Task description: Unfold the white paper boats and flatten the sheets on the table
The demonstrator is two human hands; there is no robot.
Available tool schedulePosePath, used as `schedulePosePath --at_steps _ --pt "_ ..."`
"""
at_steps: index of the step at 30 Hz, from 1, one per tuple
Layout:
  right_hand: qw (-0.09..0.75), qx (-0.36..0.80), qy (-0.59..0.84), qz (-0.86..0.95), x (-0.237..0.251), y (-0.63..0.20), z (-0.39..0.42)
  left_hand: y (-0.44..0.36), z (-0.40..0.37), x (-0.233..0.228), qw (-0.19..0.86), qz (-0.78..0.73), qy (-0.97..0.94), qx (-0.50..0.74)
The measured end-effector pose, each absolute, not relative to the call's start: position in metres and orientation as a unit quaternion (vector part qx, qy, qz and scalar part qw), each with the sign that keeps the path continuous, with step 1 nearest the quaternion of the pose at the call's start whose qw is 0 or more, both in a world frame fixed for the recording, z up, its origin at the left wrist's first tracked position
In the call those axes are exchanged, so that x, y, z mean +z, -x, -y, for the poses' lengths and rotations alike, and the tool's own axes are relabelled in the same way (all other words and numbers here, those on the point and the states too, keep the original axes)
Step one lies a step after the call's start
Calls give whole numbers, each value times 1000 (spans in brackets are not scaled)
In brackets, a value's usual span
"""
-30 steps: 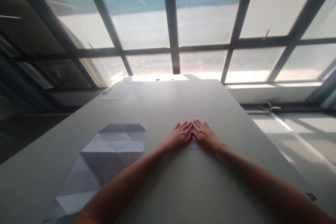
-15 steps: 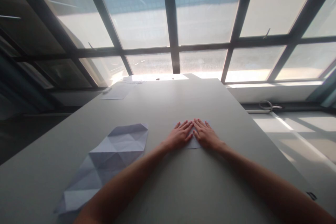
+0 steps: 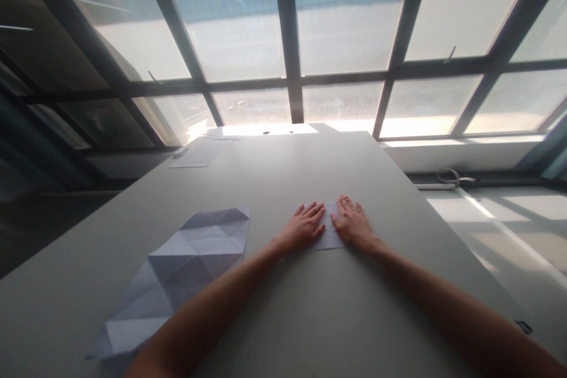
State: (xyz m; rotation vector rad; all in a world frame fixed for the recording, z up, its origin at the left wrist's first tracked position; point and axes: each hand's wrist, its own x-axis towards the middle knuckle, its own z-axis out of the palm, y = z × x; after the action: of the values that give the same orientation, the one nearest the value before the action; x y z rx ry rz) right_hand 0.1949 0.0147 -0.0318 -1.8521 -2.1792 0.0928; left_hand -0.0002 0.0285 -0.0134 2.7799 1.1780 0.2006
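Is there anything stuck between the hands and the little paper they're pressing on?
Nothing visible. The left hand and the right hand both lie flat right on the small paper, with a bare strip of it showing between them. The big creased sheet lies off to the left on the table, apart from them.

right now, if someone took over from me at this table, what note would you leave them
Left hand: flat, palm down, pressing the left part of the small folded paper; fingers spread.
Right hand: flat, palm down on the paper's right part; a strip of paper shows between the hands.
The paper lies flat on the grey table, mid-table. A larger creased sheet, opened out, lies to the left, untouched.
Done: the small paper is folded down and held flat.
Left: any further folds; the pictures show none begun.
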Motion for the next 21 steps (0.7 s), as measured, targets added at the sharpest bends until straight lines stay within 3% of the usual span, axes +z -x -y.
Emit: schedulePosePath --at_steps 6,13,21 --pt "162 -2 651 742 -29 -196 -14 1 -29 -14 57 -388 -917 70" --pt "158 34 486 859 -18 -196 -12 -1 -27 -11 64 -383 -918 81" --pt "138 53 519 842 -22 -194 -11 -2 -26 -10 64 -384 -917 86"
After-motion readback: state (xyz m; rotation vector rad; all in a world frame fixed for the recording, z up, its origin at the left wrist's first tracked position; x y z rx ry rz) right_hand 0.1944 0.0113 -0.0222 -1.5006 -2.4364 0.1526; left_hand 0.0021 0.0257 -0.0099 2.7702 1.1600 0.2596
